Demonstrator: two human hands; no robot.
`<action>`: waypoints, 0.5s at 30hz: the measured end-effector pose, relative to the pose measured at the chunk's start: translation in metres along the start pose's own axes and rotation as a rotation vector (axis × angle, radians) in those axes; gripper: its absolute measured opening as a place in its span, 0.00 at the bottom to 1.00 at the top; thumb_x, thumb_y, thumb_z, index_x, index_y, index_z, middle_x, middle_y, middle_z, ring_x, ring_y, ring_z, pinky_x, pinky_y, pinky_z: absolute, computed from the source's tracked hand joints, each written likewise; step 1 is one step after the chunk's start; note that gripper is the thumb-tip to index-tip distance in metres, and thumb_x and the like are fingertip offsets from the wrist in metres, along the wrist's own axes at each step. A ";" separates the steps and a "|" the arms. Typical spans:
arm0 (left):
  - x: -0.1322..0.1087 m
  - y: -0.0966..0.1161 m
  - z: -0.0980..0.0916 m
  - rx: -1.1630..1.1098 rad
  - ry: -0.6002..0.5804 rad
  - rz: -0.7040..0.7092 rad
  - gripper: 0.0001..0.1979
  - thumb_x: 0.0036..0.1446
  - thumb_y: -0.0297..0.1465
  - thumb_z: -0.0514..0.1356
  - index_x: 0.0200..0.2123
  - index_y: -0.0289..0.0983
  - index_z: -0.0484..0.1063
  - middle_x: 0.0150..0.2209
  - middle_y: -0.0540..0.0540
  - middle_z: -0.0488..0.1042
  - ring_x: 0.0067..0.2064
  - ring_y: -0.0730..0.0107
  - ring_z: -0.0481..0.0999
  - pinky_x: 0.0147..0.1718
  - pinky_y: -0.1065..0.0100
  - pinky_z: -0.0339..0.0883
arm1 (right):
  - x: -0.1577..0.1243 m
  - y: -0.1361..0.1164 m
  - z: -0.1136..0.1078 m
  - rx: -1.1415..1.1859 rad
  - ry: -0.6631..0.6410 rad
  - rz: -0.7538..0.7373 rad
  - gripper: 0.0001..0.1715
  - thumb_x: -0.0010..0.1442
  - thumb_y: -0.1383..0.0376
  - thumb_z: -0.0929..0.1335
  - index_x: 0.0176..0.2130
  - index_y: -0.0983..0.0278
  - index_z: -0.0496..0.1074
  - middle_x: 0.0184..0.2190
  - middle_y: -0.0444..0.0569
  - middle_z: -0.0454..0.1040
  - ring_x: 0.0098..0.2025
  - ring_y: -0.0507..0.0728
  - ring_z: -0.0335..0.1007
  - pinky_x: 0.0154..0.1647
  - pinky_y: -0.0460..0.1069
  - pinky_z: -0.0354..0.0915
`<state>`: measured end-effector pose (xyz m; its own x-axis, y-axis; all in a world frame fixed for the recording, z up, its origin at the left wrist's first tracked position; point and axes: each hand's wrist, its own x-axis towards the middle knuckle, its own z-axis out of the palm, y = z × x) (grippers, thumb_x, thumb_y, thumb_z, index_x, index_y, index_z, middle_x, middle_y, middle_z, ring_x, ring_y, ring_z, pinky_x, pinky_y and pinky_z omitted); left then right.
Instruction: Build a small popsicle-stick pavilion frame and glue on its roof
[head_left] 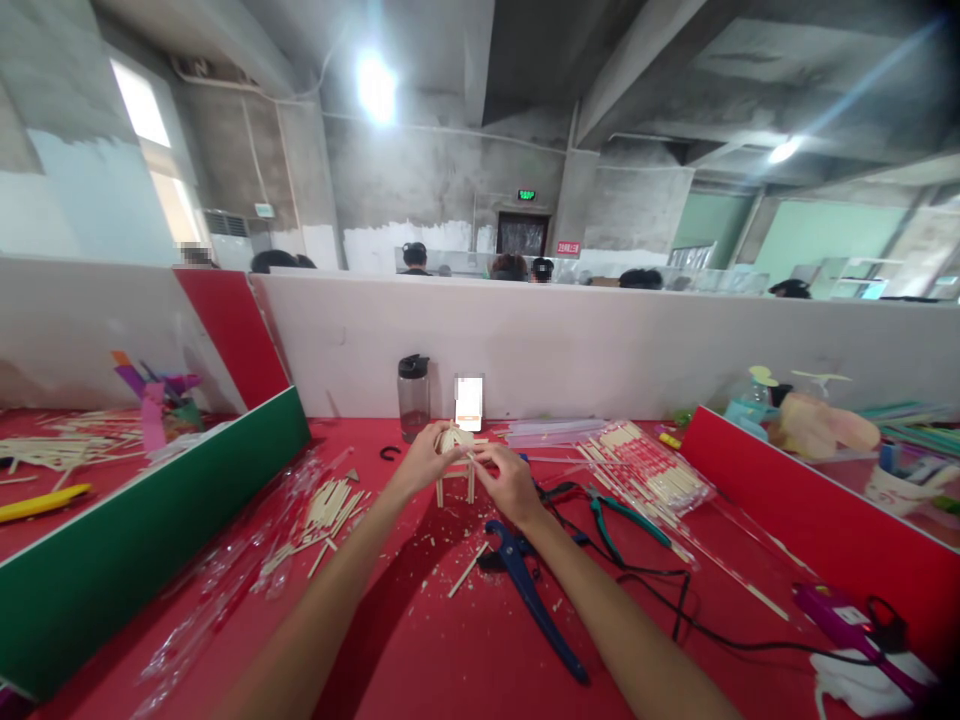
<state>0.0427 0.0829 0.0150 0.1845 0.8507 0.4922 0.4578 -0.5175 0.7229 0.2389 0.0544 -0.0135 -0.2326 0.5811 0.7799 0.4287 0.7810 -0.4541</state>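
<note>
A small structure of pale wooden sticks (455, 469) stands on the red table, its legs pointing down. My left hand (429, 457) is closed on its upper left side, thumb reaching across the front. At the right side my right hand (508, 484) pinches by a thin stick at the structure's edge; the fingertips of both hands nearly meet. Small wood scraps lie below. Blue-handled cutters (529, 590) rest just in front of my right hand, beside a loose stick (468, 570).
Cut sticks (330, 510) and plastic wrap lie left. Behind stand a bottle (414, 398) and a phone (469, 403). Green pliers (630, 520), black cable, bundled sticks (645, 465) and a purple glue gun (847, 622) are right. Green (172, 530) and red (817, 490) dividers flank the table.
</note>
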 end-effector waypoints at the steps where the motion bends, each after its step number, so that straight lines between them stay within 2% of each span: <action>1: 0.000 -0.001 0.000 -0.004 -0.004 -0.003 0.22 0.54 0.42 0.63 0.48 0.35 0.71 0.47 0.41 0.75 0.48 0.57 0.74 0.51 0.59 0.65 | 0.000 0.000 0.000 0.008 0.010 -0.002 0.06 0.65 0.64 0.67 0.41 0.59 0.75 0.45 0.51 0.78 0.49 0.59 0.74 0.52 0.55 0.69; 9: 0.001 0.001 -0.005 -0.090 -0.013 -0.026 0.24 0.54 0.44 0.63 0.49 0.35 0.71 0.47 0.40 0.75 0.49 0.57 0.74 0.52 0.59 0.65 | 0.003 -0.002 -0.007 0.107 0.069 -0.039 0.04 0.63 0.65 0.68 0.38 0.61 0.75 0.40 0.50 0.78 0.44 0.57 0.76 0.47 0.52 0.72; 13: 0.003 0.019 -0.021 -0.121 0.109 -0.026 0.24 0.53 0.46 0.63 0.48 0.36 0.73 0.50 0.39 0.75 0.50 0.58 0.75 0.52 0.59 0.66 | 0.011 -0.014 -0.016 0.132 0.160 -0.016 0.04 0.62 0.66 0.68 0.37 0.61 0.75 0.38 0.49 0.78 0.40 0.56 0.76 0.44 0.51 0.73; 15: 0.004 0.034 -0.030 -0.150 0.185 -0.048 0.24 0.53 0.48 0.63 0.45 0.35 0.74 0.45 0.39 0.77 0.47 0.58 0.76 0.48 0.59 0.68 | 0.017 -0.025 -0.021 0.136 0.196 -0.013 0.03 0.61 0.66 0.69 0.36 0.61 0.75 0.38 0.49 0.78 0.41 0.56 0.76 0.44 0.51 0.72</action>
<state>0.0327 0.0656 0.0561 -0.0030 0.8508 0.5254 0.3251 -0.4961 0.8051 0.2421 0.0398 0.0202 -0.0575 0.5259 0.8486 0.3025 0.8192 -0.4872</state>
